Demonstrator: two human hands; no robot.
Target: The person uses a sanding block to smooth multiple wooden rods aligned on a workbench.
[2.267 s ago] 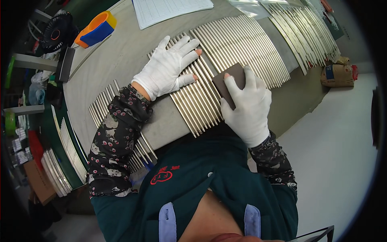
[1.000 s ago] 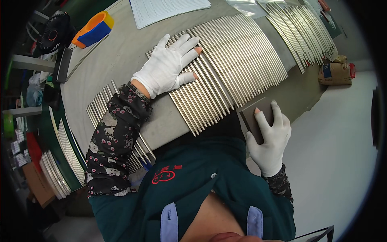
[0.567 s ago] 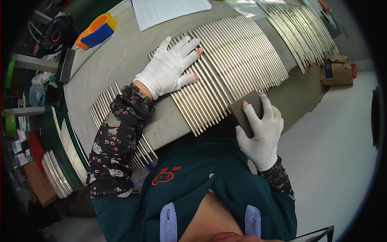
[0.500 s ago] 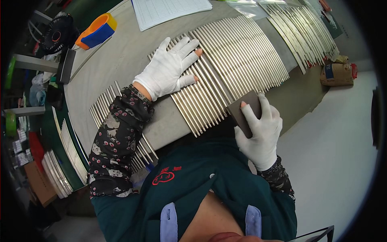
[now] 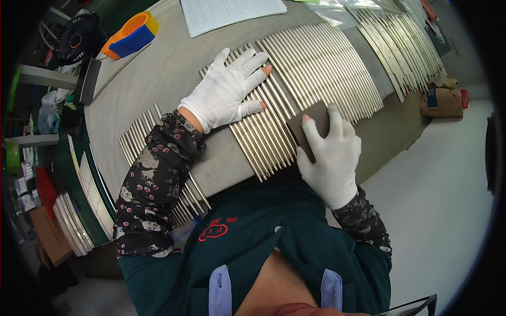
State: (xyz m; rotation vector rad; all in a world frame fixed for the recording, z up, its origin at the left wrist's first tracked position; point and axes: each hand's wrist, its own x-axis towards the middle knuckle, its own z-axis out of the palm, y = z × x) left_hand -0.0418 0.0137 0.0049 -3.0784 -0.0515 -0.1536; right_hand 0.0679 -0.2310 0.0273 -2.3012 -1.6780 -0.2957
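My left hand (image 5: 224,92), in a white glove with some bare fingertips, lies spread over a row of thin silver metal rods (image 5: 262,145) on the grey table. In my right hand (image 5: 333,163), gloved the same way, is a dark grey-brown flat block (image 5: 315,124), gripped between thumb and fingers. The block rests at the near ends of the rods, over the gap by a second, wider group of rods (image 5: 321,68). Its underside is hidden.
More rods (image 5: 403,50) lie loosely at the far right, and another bunch (image 5: 138,131) sits beside my left forearm. At the back are a paper form (image 5: 232,13) and an orange-and-blue ring-shaped object (image 5: 132,37). A small black fan (image 5: 76,38) stands at the left; a brown package (image 5: 443,101) is at the right.
My right hand has moved the block up and slightly left, further over the rods. My left hand stays spread on its row, with the whole view shifted slightly.
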